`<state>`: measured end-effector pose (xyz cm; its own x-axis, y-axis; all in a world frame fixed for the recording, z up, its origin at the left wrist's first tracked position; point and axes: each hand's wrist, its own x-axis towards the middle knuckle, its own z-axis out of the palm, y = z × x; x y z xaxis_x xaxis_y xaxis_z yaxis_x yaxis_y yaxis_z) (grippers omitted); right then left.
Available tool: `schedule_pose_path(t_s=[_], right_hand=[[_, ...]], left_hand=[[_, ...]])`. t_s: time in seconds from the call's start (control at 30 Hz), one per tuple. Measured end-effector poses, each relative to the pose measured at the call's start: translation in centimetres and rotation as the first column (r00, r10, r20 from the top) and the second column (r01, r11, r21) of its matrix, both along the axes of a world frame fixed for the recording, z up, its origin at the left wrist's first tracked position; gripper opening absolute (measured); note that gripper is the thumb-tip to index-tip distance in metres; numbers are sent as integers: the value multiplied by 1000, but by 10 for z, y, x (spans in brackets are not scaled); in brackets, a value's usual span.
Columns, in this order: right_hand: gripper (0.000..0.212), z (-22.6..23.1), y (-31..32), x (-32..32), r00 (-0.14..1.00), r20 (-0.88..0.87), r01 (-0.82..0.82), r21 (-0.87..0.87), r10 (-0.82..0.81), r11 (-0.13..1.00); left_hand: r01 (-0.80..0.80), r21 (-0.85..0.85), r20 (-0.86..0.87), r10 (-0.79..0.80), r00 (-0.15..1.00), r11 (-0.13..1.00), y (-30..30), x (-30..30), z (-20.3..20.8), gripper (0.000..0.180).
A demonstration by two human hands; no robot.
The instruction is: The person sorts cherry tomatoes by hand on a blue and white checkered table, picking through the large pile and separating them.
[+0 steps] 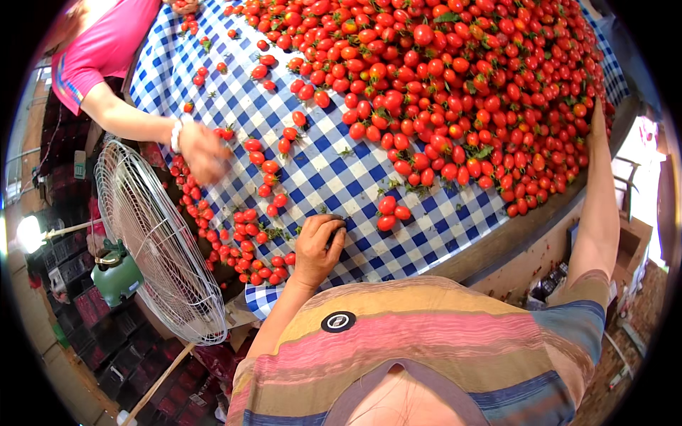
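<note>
A big heap of small red cherry tomatoes (455, 92), some with green stems, covers the far and right part of a blue-and-white checked cloth (312, 170). My left hand (317, 248) rests on the cloth near its front edge, fingers curled in; a small dark spot shows by the fingertips, and what they hold, if anything, is hidden. Just left of it lies a loose band of tomatoes (263, 270), and a little group of them (387, 213) sits to its right. My right hand (599, 124) reaches along the heap's right edge; its fingers cannot be made out.
At the left, another person's hand (202, 153), blurred, moves over the cloth beside scattered tomatoes. A wire-caged fan (156, 241) with a green motor stands at the table's left side. Stacked dark crates (106, 348) are behind it. A cardboard box (632, 241) lies at the right.
</note>
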<state>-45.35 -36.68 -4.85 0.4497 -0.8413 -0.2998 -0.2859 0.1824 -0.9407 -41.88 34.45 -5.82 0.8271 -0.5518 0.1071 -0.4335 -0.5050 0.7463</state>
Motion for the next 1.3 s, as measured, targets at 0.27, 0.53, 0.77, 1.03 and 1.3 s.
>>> schedule_pose_path(t_s=[0.27,0.53,0.77,1.03,1.3], right_hand=[[60,-29,145,47,950,217,-262,162,224,952],[64,-48,379,139,726,-8,-663,-270,687,698],[54,-10,409,75,519,-221,-762,-557,825,330],[78,4,202,-75,298,-954,-937,-300,-40,177],[74,-27,335,-10,621,-700,-751,-660,354,14]], left_hand=[[61,-120,-25,-65,998,991,-7,-2,6,8],[15,-133,85,-4,996,991,8,1,16,25],[420,81,328,-422,845,904,-1,-13,20,39],[686,167,435,-678,593,708,-61,-5,-30,42],[303,268,498,-401,769,915,-28,100,-19,46]])
